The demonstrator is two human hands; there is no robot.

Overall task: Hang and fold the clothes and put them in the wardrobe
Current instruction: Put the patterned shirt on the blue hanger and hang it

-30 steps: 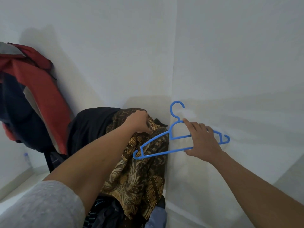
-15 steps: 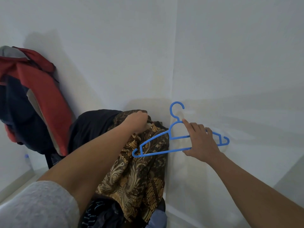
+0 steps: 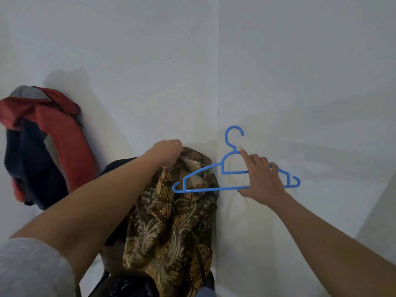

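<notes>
White walls (image 3: 128, 50) meeting at a vertical corner (image 3: 217, 82), perhaps a dark chair leg (image 3: 100, 281) below.

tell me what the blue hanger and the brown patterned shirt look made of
blue hanger: looks like moulded plastic, smooth, one even colour, thin rigid bars. brown patterned shirt: woven batik-print cloth, maybe cotton or a blend, matte, hanging in soft folds.
</notes>
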